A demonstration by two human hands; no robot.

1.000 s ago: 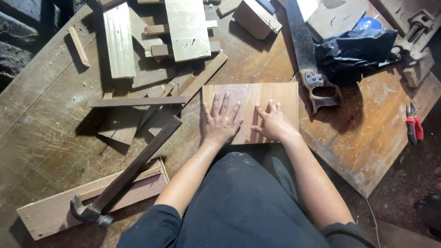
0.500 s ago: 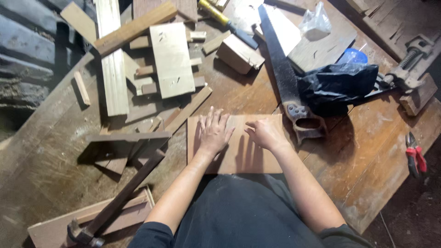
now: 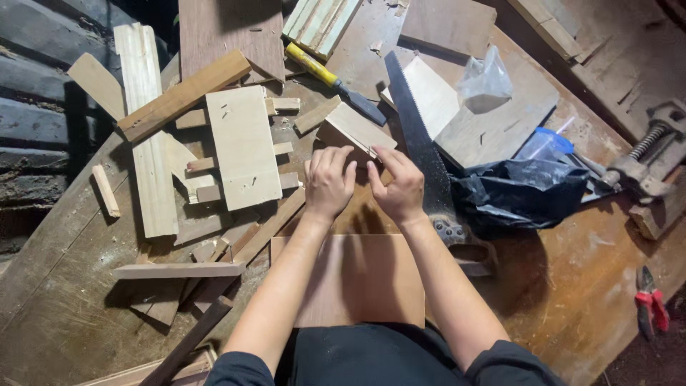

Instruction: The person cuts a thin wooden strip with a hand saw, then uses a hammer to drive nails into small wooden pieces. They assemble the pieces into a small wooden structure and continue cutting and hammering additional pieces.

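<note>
Head view: wood block (image 3: 356, 133) lies touching both hands' fingers (image 3: 341, 159).

The person wears a dark, near-black top whose sleeves are pushed up above the elbows, leaving both forearms bare. The left hand (image 3: 329, 180) and right hand (image 3: 399, 187) carry no gloves, rings, watch or bands.

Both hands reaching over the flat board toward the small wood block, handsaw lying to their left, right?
Not quite: the head view shows the handsaw to their right, beside the right hand. The left hand, flat board and small wood block are as stated.
</note>
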